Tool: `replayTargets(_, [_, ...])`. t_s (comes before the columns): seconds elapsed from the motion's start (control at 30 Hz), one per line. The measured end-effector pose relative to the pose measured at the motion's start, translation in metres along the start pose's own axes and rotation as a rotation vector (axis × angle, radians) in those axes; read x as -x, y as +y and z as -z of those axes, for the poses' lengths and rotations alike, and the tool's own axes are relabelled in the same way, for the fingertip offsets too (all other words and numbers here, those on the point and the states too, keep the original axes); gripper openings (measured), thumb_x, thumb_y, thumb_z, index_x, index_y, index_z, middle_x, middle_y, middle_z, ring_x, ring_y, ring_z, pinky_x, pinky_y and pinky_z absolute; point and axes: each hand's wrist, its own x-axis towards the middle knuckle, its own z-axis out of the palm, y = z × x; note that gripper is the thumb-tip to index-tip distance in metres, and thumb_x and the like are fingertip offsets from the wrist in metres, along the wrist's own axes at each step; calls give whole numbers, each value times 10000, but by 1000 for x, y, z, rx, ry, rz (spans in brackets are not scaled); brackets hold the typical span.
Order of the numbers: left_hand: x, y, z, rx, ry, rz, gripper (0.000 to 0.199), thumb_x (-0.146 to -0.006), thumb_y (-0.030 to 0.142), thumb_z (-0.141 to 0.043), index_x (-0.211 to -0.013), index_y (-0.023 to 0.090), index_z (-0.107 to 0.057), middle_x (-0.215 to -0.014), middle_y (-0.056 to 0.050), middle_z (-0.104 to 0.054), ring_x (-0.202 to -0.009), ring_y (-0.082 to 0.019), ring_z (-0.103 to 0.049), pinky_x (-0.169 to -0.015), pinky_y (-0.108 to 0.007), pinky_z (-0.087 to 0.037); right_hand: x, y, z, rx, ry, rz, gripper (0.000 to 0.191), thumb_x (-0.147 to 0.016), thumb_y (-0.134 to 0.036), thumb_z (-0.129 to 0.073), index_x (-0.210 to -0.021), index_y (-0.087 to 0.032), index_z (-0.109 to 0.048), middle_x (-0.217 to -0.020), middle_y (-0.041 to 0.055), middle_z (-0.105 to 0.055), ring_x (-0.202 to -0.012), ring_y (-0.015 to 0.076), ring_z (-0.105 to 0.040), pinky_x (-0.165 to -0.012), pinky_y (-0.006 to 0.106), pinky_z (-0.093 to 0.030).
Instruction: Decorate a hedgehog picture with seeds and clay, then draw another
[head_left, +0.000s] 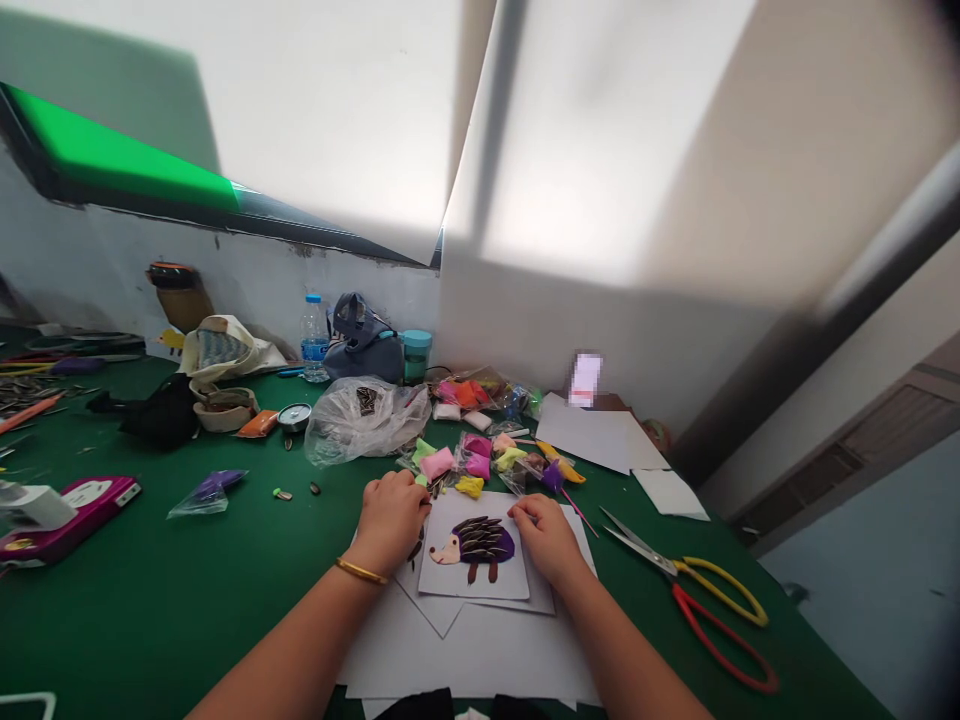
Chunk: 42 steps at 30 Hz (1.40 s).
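A white card with a hedgehog picture [484, 540] lies in front of me. Its back is purple with dark striped seeds stuck on, the face is pale pink, and the legs are brown. My left hand [391, 522] is closed at the card's upper left edge, covering part of another picture below. With fingers pinched, my right hand [546, 535] is at the upper right edge. Under the card are overlapping white sheets [487, 655]. Just beyond it sit a yellow clay lump [470, 487] and packets of pink clay [436, 463].
Large scissors [675, 568] with red and yellow handles lie open on the right. Behind stand a clear plastic bag [367, 425], a water bottle [313, 340] and a propped phone [586, 380]. A magenta box [97, 505] and a purple packet [210, 490] lie left on the green table [225, 590].
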Motion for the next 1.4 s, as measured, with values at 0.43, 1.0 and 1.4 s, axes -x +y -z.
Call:
replayTargets(0.43, [15, 41, -3, 271, 112, -278, 218, -976, 230, -457, -876, 211, -650, -849, -60, -645, -839, -209, -576, -773, -334, -411, 14, -18, -1, -139, 66, 223, 181, -889, -344, -589, -959, -259, -732, -1072, 78, -647, -1091, 251, -547, -968, 390, -437])
replayTargets(1.0, [15, 38, -14, 428, 169, -215, 252, -959, 187, -456, -1092, 217, -668, -1096, -79, -715, -1011, -226, -640, -914, -365, -458, 9, -4, 6, -70, 151, 52, 101, -771, -233, -523, -682, -231, -571, -917, 60, -648, -947, 245, -572, -868, 367, -448])
replayTargets(1.4, [8, 24, -5, 215, -95, -15, 353, -929, 132, -434, -1206, 200, -642, -1023, -71, -742, -932, -219, -663, -819, -322, -440, 7, 1, -7, 40, 79, 23, 130, -777, -183, -543, -695, -227, -634, -976, 59, -658, -1002, 248, -565, -884, 352, -435])
